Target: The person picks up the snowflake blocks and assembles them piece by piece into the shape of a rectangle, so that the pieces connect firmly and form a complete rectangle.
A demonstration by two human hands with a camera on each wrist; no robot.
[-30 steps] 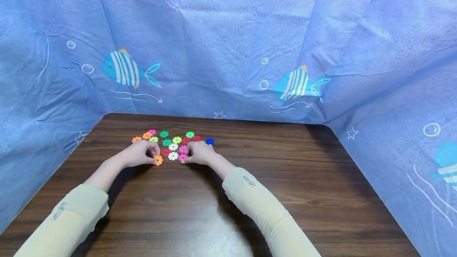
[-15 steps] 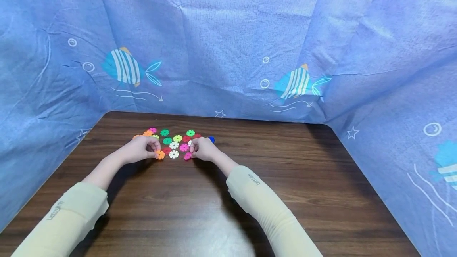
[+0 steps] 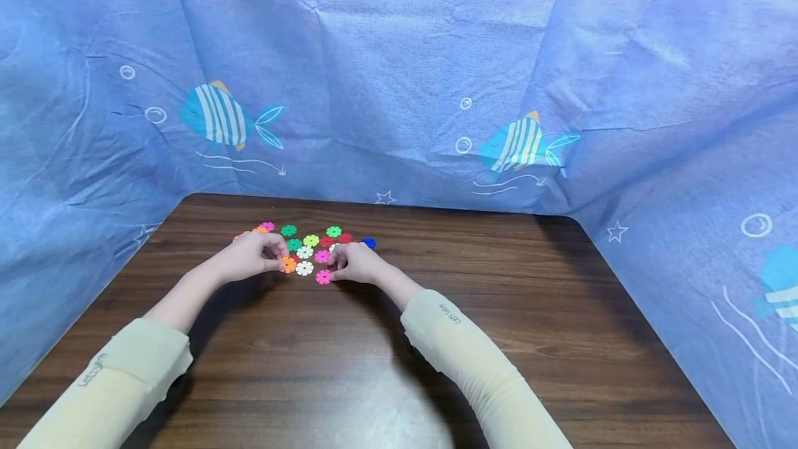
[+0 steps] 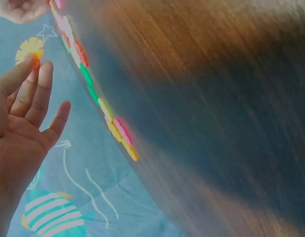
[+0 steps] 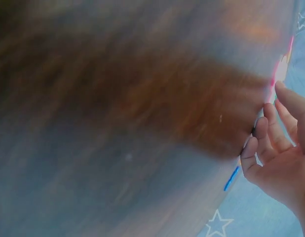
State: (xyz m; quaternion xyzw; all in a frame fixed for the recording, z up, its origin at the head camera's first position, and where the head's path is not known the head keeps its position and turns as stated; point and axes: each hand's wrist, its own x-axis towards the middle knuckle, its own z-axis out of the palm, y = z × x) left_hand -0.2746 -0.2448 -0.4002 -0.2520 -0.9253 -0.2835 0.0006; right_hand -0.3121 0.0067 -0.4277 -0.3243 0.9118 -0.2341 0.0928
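Observation:
Between thumb and fingertips, my left hand pinches an orange notched plastic disc; the left wrist view shows the same orange disc raised off the table. My right hand rests at the right of the group, its thumb tip at the edge of a pink notched disc lying flat. In the right wrist view the right hand's fingers are loosely bent along the tabletop. A white disc lies between the two hands. Another pink disc sits just behind the near pink one.
More notched discs lie flat behind the hands: a green one, a yellow one, a red one and a blue one at the right end. The brown wooden table meets a blue fish-print cloth at its back edge.
My left hand has carried the orange disc a little right and away, toward the white disc. The near pink disc was shifted right by my right hand, then came to lie flat by the thumb.

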